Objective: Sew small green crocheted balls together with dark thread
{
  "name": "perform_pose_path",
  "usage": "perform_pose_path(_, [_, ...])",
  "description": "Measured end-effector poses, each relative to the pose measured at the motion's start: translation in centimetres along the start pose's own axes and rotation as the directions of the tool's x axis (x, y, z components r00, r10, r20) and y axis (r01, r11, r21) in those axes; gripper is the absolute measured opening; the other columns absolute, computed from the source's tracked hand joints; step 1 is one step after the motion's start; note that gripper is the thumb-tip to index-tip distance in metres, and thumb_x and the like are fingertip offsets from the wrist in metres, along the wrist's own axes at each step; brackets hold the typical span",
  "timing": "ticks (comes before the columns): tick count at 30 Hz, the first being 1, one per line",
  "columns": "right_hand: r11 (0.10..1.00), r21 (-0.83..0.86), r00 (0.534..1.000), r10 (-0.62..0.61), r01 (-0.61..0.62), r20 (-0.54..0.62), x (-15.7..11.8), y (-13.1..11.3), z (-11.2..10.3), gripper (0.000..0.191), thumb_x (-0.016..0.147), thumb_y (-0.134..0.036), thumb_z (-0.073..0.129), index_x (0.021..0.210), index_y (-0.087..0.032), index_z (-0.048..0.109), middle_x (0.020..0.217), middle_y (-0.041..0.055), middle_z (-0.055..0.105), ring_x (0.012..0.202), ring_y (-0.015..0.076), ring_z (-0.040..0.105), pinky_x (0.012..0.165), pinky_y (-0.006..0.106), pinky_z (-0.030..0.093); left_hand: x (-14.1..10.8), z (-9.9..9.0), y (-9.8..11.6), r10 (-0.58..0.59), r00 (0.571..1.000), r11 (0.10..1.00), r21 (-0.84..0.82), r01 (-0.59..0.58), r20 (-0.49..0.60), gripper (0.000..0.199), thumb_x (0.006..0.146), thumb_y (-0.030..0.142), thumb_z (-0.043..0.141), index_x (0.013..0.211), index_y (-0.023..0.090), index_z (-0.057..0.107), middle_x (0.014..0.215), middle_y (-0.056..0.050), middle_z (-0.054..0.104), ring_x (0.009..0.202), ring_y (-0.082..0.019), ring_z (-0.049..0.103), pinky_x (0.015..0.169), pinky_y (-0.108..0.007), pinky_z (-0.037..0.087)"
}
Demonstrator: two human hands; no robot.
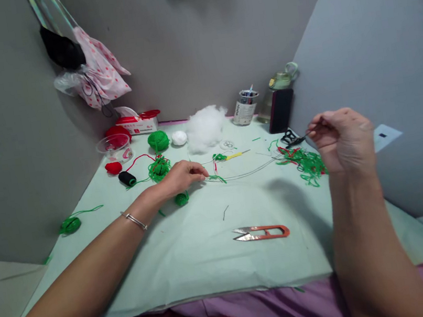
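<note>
My left hand [187, 177] reaches over the table, its thumb and fingers pinched together at the ends of thin dark strands [246, 175]. A short green yarn piece [218, 178] lies right at its fingertips. The strands curve right toward a tangle of green and red yarn scraps [307, 162]. My right hand [346, 138] is raised at the right with curled fingers closed on a thin dark item whose kind I cannot make out. Black loops [290, 137] show beside that item. Thread snips with an orange handle [272, 231] lie at the front of the table.
Behind the hands are white stuffing [207, 128], a green yarn ball [158, 141], a yellow-handled hook [237, 155] and a black thread spool [128, 179]. A pen can [246, 107], a phone [281, 111] and a bottle [281, 80] stand at the back right. Grey partitions enclose the table.
</note>
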State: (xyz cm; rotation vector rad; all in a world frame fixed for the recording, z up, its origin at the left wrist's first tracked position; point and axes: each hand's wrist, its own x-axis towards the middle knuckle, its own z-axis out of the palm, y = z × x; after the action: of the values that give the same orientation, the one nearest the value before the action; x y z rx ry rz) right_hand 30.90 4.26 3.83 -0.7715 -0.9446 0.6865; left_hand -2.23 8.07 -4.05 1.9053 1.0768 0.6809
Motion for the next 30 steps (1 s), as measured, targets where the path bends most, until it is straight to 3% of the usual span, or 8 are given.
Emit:
perform_pose_path(3, [1.000, -0.003, 1.000, 0.016, -0.016, 0.008, -0.2, -0.1, 0.2, 0.025, 0.069, -0.013, 0.075, 0.058, -0.015, 0.053, 0.060, 0.0026, 0.064, 0.052, 0.0100, 0.060, 0.047, 0.018, 0.048, 0.4, 0.4, -0.4, -0.009, 1.000, 0.979, 0.204, 0.006, 0.014, 0.018, 0.072, 0.024, 0.067, 0.087, 0.019, 0.076, 0.072, -0.003, 0.071, 0.070, -0.019, 0.061, 0.064, -0.029, 0.041])
perform_pose_path(6, [1.000, -0.006, 1.000, 0.029, -0.028, 0.012, -0.3, -0.1, 0.4, 0.024, 0.067, -0.014, 0.075, 0.058, -0.016, 0.053, 0.061, 0.0024, 0.065, 0.051, 0.0096, 0.059, 0.047, 0.017, 0.048, 0.7, 0.6, -0.4, -0.027, 0.999, 0.948, 0.317, 0.014, 0.036, 0.013, 0.068, 0.021, 0.067, 0.080, 0.020, 0.074, 0.071, -0.003, 0.069, 0.067, -0.019, 0.059, 0.061, -0.029, 0.036])
perform_pose_path(12, [0.999, -0.025, 0.999, 0.035, -0.035, 0.002, -0.4, -0.2, 0.6, 0.025, 0.070, -0.014, 0.074, 0.057, -0.016, 0.053, 0.061, 0.0019, 0.064, 0.052, 0.0088, 0.058, 0.047, 0.017, 0.048, 1.1, 0.7, 0.0, -0.020, 0.998, 0.934, 0.357, 0.000, 0.052, 0.008, 0.064, 0.015, 0.063, 0.059, 0.021, 0.066, 0.063, -0.003, 0.065, 0.060, -0.018, 0.052, 0.057, -0.030, 0.031])
perform_pose_path(16, [1.000, 0.028, 0.999, 0.004, -0.002, -0.043, -0.1, -0.1, 0.0, 0.018, 0.068, -0.010, 0.067, 0.057, -0.016, 0.053, 0.064, 0.0027, 0.066, 0.056, 0.0104, 0.062, 0.047, 0.017, 0.049, 0.5, -0.6, 0.1, -0.002, 0.999, 0.944, 0.331, -0.013, 0.043, 0.007, 0.070, 0.023, 0.061, 0.065, 0.020, 0.066, 0.069, -0.003, 0.066, 0.066, -0.018, 0.056, 0.060, -0.028, 0.037])
perform_pose_path(20, [0.995, 0.095, 0.979, 0.011, 0.008, -0.202, 0.5, -0.3, -0.6, 0.013, 0.069, -0.006, 0.060, 0.060, -0.014, 0.055, 0.068, 0.0042, 0.067, 0.057, 0.0098, 0.063, 0.048, 0.016, 0.051, -1.5, -2.9, -0.1, 0.023, 0.997, 0.992, 0.125, -0.014, -0.068, 0.016, 0.079, 0.034, 0.060, 0.077, 0.019, 0.064, 0.087, -0.005, 0.070, 0.083, -0.020, 0.062, 0.074, -0.029, 0.046])
perform_pose_path(23, [0.981, 0.181, 0.952, 0.121, -0.071, -0.281, 1.0, -0.3, -0.7, 0.012, 0.069, -0.004, 0.057, 0.061, -0.013, 0.056, 0.067, 0.0033, 0.066, 0.057, 0.0091, 0.064, 0.048, 0.014, 0.051, -3.0, -3.8, 0.1, -0.004, 0.992, 0.991, -0.132, -0.013, -0.128, 0.020, 0.079, 0.038, 0.066, 0.078, 0.019, 0.062, 0.080, -0.003, 0.068, 0.079, -0.019, 0.063, 0.073, -0.030, 0.050])
perform_pose_path(26, [0.946, 0.271, 0.922, 0.255, -0.176, -0.292, 1.2, 0.0, -0.6, 0.012, 0.070, -0.004, 0.056, 0.063, -0.013, 0.055, 0.063, 0.0005, 0.061, 0.059, 0.0088, 0.065, 0.049, 0.012, 0.051, -4.0, -3.9, 0.5, -0.046, 0.983, 0.959, -0.284, -0.006, -0.178, 0.024, 0.075, 0.040, 0.072, 0.078, 0.018, 0.061, 0.076, -0.003, 0.068, 0.074, -0.018, 0.064, 0.071, -0.030, 0.052])
perform_pose_path(30, [0.899, 0.357, 0.903, 0.353, -0.254, -0.246, 1.3, 0.1, -0.6, 0.015, 0.073, -0.004, 0.056, 0.064, -0.015, 0.050, 0.058, -0.0030, 0.054, 0.053, 0.0056, 0.059, 0.043, 0.008, 0.045, -4.1, -3.4, 0.7, -0.102, 0.958, 0.932, -0.362, -0.001, -0.267, 0.028, 0.068, 0.037, 0.080, 0.081, 0.018, 0.063, 0.072, -0.002, 0.070, 0.070, -0.017, 0.065, 0.071, -0.031, 0.052])
